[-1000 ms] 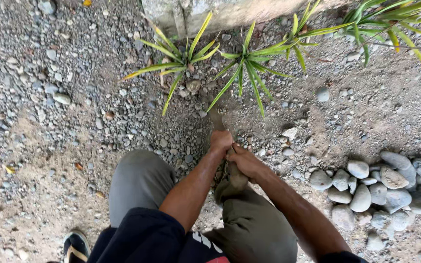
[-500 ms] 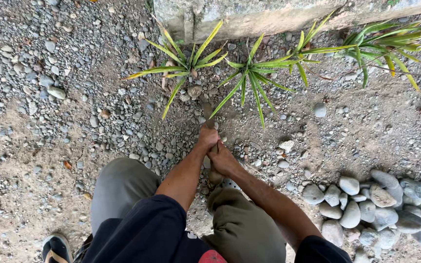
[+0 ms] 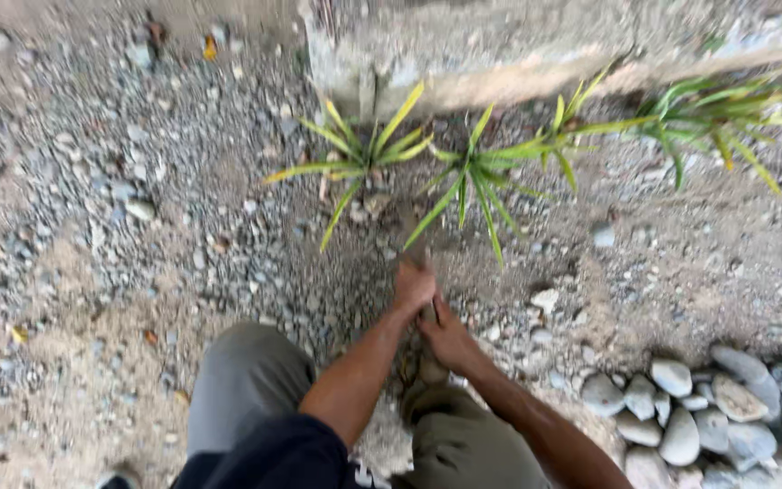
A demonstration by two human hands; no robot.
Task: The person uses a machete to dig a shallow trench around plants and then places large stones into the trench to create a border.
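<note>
From the head view I looked down at loose grey gravel on the left, with sandy patches near my bent left knee. My left hand reached forward over the gravel, its grip closed around a thin, blurred handle-like thing that pointed toward the plants; I could not tell what it was. My right hand sat just behind the left, touching it, fingers curled, though blur kept me from telling whether its grip held the same thing. Just ahead stood a low yellow-green spiky plant, and beside it a second one, both at the foot of a pale concrete wall. Farther right grew a third plant. At lower right lay a heap of smooth rounded stones.
</note>
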